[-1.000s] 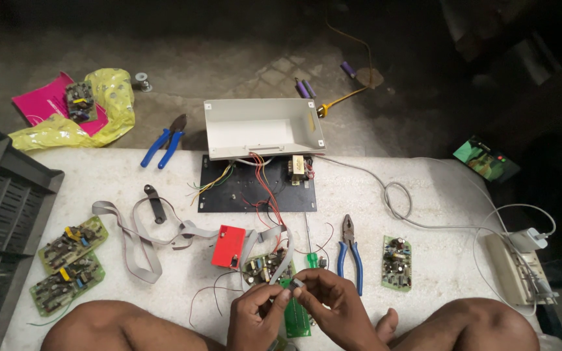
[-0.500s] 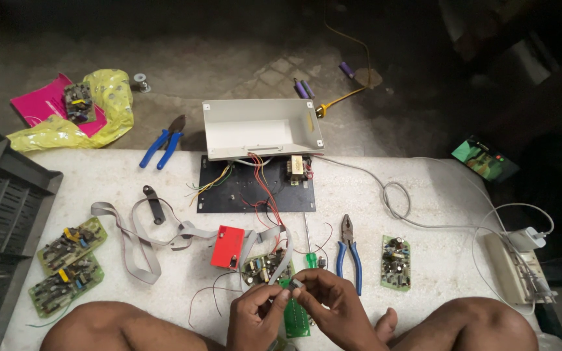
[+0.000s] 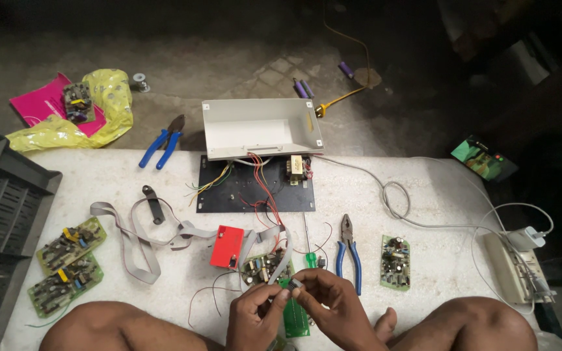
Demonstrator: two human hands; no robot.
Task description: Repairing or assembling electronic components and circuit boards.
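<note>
The white surface (image 3: 424, 188) fills most of the view, with a dark slatted crate (image 3: 1, 221) at its left edge. At the far middle stands an open white casing (image 3: 255, 127), and in front of it a black base plate (image 3: 242, 192) carrying a small transformer (image 3: 296, 167) and red, green and yellow wires. A grey ribbon cable (image 3: 138, 237) loops across the left half, ending near a red box (image 3: 227, 246). Two green circuit boards (image 3: 66, 260) lie side by side at the left; another board (image 3: 395, 262) lies at the right, just beside blue-handled pliers (image 3: 348, 250). A second pair of blue pliers (image 3: 162, 142) sits at the far edge, and a white power strip (image 3: 512, 266) at the right edge.

Near the bottom centre, between the knees, the left hand (image 3: 252, 318) and right hand (image 3: 333, 309) meet over a narrow green board (image 3: 295, 315). Both grips are narrow — fingertips pinched on a small grey part (image 3: 295, 284) at the top end of that board. A green-handled screwdriver (image 3: 309, 250) lies just beyond the fingers.
</note>
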